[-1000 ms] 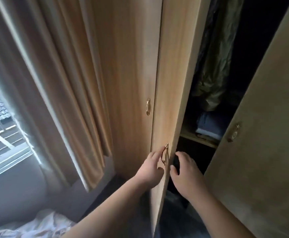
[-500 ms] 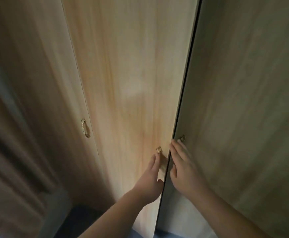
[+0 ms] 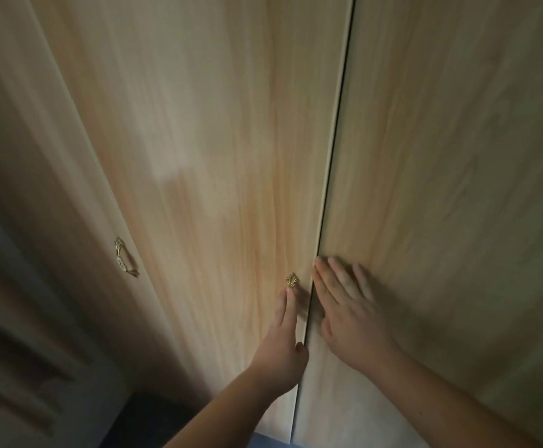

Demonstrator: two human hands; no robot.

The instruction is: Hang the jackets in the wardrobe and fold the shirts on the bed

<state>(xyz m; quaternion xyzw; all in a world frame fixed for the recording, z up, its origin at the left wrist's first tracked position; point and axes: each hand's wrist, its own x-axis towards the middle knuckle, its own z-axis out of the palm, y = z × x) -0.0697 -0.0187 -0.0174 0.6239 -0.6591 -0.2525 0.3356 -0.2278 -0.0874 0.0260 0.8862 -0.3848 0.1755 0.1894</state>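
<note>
Wardrobe (image 3: pixel 154 130) fills almost the whole head view. Its wood-grain doors are drawn together, so the inside cannot be seen. No jacket, shirt or bed is in view, and whether the jackets already hang inside cannot be told.

The left grip (image 3: pixel 281 345), a bare hand, lies against the middle door (image 3: pixel 218 189) with its fingers straight. Its fingertips (image 3: pixel 290 294) touch the wood just below the small brass handle (image 3: pixel 292 280) and do not curl round it. The right grip (image 3: pixel 351 318) rests flat on the right door (image 3: pixel 457 189) with its fingers spread, just beside the dark seam (image 3: pixel 336 150) where the two doors meet. Neither grip holds anything; both are open palms laid on the panels.

This looks like pushing rather than pulling, since the handle would only be needed to draw a door open. Both palms sit close to the meeting edges, probably because a push there, far from the hinges, closes a door most easily. One grip on each door lets the pair come flush together. The pale edge of the middle door shows along the seam, so the doors may not be quite flush yet.

A second brass handle (image 3: pixel 124 258) on the left door (image 3: pixel 37 156) is untouched. At the bottom a strip of dark floor (image 3: pixel 154 421) shows, and the lower left is too blurred to name.

With the doors nearly shut, the hanging part of the task seems finished or paused. Any folding would have to happen at a bed outside this view.
</note>
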